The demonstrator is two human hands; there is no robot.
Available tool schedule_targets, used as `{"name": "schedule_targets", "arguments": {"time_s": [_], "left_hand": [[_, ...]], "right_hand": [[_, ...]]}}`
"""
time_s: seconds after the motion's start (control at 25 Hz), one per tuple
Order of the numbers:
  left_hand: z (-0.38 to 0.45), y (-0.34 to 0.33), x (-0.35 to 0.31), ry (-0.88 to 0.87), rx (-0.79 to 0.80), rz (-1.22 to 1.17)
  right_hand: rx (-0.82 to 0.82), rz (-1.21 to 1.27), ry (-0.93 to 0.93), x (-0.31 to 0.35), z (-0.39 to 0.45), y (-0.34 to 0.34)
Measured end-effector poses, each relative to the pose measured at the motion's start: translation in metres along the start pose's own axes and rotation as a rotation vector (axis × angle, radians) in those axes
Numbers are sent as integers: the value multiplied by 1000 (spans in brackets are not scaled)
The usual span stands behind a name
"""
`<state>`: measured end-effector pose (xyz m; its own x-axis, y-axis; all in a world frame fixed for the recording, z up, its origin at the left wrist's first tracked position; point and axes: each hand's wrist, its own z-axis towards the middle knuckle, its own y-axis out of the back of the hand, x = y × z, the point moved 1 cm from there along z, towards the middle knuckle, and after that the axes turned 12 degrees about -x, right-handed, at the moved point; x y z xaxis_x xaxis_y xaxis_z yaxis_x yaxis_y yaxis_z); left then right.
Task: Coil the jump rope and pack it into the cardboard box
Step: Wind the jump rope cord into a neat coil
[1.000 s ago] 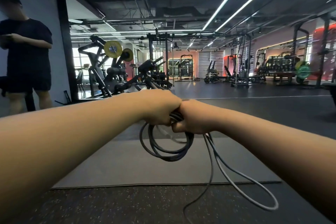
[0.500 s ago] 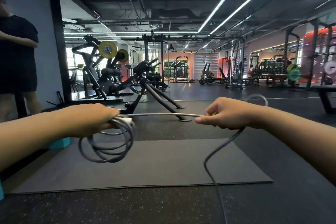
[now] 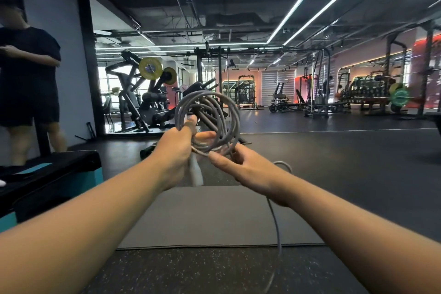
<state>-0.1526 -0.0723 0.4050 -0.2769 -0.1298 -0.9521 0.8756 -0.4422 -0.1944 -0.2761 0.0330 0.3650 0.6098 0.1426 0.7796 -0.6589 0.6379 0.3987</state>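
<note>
A grey jump rope (image 3: 210, 112) is wound into several upright loops in front of me. My left hand (image 3: 175, 150) grips the bottom of the coil together with a white handle (image 3: 196, 173) that points down. My right hand (image 3: 248, 169) pinches a strand of the rope at the coil's lower right edge. The loose tail of the rope (image 3: 276, 222) hangs from behind my right hand toward the floor. No cardboard box is in view.
A grey mat (image 3: 214, 217) lies on the dark speckled floor below my hands. A black and teal bench or box (image 3: 55, 174) stands at the left. A person in black (image 3: 28, 83) stands at the far left. Gym machines (image 3: 143, 102) fill the background.
My hands were apart with rope stretched between them; they have come together and risen. The coil now stands upright above my left hand instead of hanging below it, with another loop added.
</note>
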Motion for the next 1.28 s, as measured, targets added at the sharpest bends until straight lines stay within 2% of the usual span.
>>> {"name": "schedule_targets", "arguments": {"time_s": [0.08, 0.16, 0.28, 0.36, 0.52, 0.6, 0.68, 0.76, 0.84, 0.88, 1.0, 1.16, 1.2, 1.24, 1.28], "left_hand": [[-3, -14, -4, 68, -54, -198], [-5, -24, -5, 115, -109, -293], [-11, -29, 0, 155, -184, -289], [-14, -31, 7, 167, -206, -302], [-16, -24, 20, 197, -124, -160], [-13, -13, 23, 219, -66, -83], [-9, 0, 22, 195, -129, -60], [-7, 10, 15, 43, -235, -26], [-7, 16, -1, -244, -238, 77], [-6, 18, -12, -441, -178, 218], [-8, 17, -50, -1003, 43, 907], [-21, -11, -79, -1516, -7, 1353], [-22, -21, -77, -1552, 36, 1517], [-21, -29, -73, -1493, 122, 1659], [-15, -34, -71, -1320, 235, 1739]], "right_hand": [[-120, 188, 43, 2, 3, -17], [-229, 372, 39, 10, 2, -29], [-309, 621, -20, 18, 2, -43], [-365, 695, -27, 20, 3, -51], [-413, 660, 24, 11, 8, -42], [-370, 498, 102, 7, 11, -26], [-305, 288, 158, 7, 10, -10], [-248, 201, 154, 13, 9, 2], [-202, 166, 150, 20, 9, 15], [-168, 140, 152, 23, 9, 21], [-92, 72, 129, 23, 12, 36], [-43, 47, 147, 24, 12, 39], [-35, 31, 165, 25, 11, 38], [-21, -13, 191, 25, 11, 37], [-1, -66, 218, 25, 11, 37]]}}
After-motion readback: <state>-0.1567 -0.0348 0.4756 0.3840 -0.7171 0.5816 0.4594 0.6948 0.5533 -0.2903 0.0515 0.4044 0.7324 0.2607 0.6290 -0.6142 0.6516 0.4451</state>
